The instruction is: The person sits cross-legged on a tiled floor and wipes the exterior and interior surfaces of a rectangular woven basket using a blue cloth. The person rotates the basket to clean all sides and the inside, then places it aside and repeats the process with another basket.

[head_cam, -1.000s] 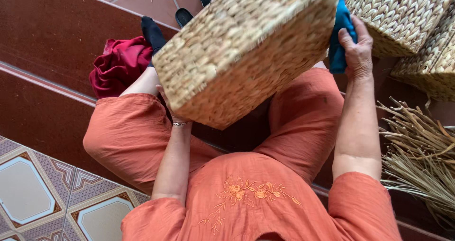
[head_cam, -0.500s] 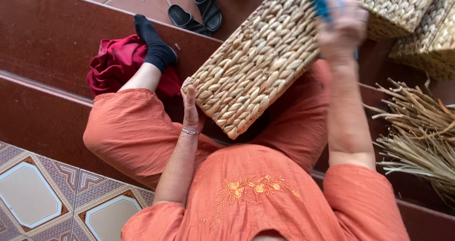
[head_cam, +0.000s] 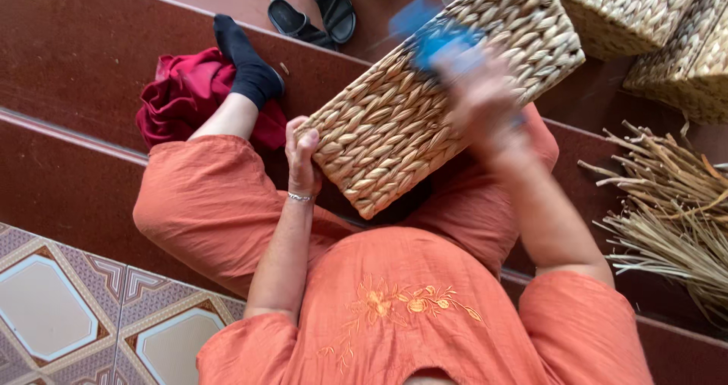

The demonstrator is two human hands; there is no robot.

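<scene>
Wearer: orange embroidered tunic and orange trousers, seated on dark red-brown steps, knees apart.
Patterned tiles: lower left, nearest the camera, beside the wearer's left thigh.
Left forearm: runs up from the tunic to the basket; a thin bracelet circles the wrist.
Left hand: pressed against the near left corner of the woven basket, fingers curled over its edge, grip clenched on that corner.
Woven basket: rectangular, of pale plaited fibre, tilted across the lap, its low corner between the thighs and its high end toward the upper right.
Right hand: blurred, lying on the upper face of the basket, to the right of the left hand; grip closed about the blue object.
Blue object: blurred, at the fingertips of the right hand, touching the basket's weave; its kind cannot be told.
Dried fibre bundle: loose pale stalks on the step at the right, apart from the basket.
Red cloth: crumpled on the step under the left leg.
Dark sock: on the left foot, resting on the red cloth.
Black sandals: a pair on the far floor.
Further baskets: two woven ones, upper right.
</scene>
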